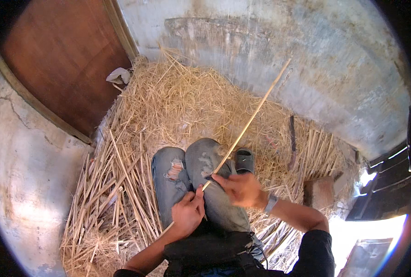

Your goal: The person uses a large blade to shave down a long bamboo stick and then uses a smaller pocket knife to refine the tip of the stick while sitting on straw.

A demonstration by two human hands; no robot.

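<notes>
A long, thin pale-yellow stalk slants across my lap, its far tip up toward the wall. My left hand is closed round its lower part, and a short length shows past the wrist. Just above, the fingers of my right hand are closed at the stalk, over my right knee. A small dark thing shows at those fingertips, too small to name. Ripped grey-blue jeans cover my legs beneath both hands.
Straw chaff covers the floor, with bundles of long stalks to the left and more stalks at right. A brown door and a stained wall stand beyond. A brick-like block lies at right.
</notes>
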